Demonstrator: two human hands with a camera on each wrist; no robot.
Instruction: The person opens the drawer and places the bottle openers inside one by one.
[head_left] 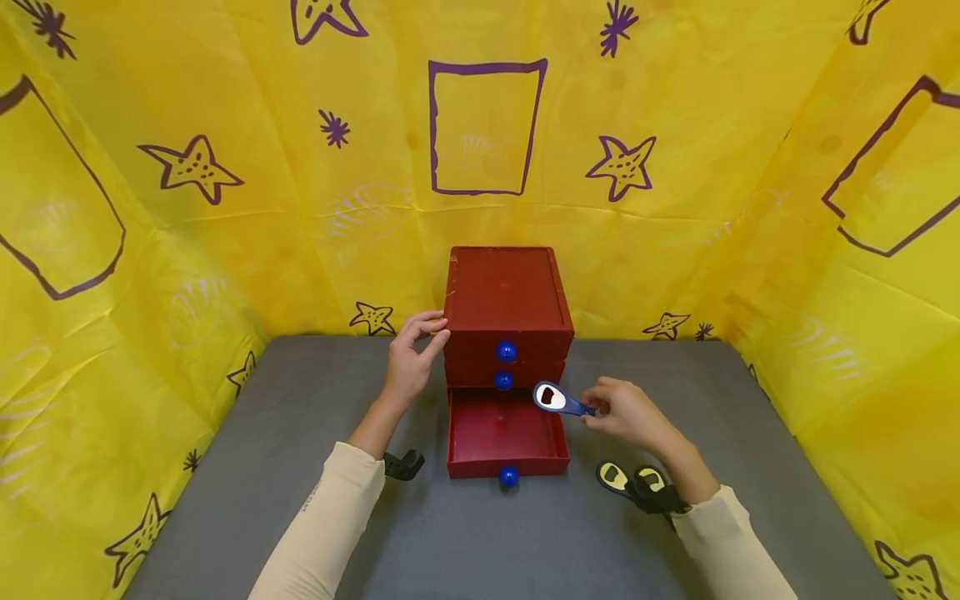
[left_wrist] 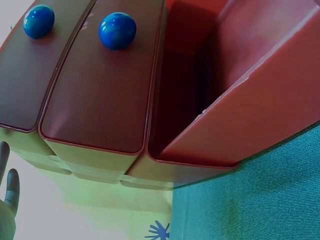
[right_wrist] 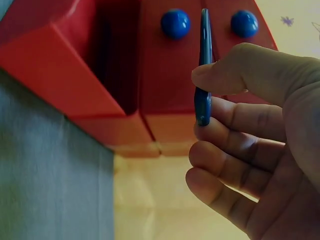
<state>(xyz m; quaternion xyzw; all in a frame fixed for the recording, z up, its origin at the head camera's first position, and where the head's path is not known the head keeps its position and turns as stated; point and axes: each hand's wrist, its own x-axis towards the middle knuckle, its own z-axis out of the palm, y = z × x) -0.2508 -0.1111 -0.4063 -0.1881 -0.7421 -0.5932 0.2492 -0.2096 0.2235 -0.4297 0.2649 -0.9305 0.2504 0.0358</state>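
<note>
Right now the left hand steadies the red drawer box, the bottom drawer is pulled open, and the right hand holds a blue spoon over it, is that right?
Not quite: the right hand pinches a blue bottle opener, not a spoon; the head view shows the cut-out in its metal head. The rest holds: the left hand rests on the red drawer box, and the bottom drawer is pulled open.

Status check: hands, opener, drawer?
Left hand steadies red drawer unit. Right hand pinches blue bottle opener over open bottom drawer. Nothing blocking.
</note>
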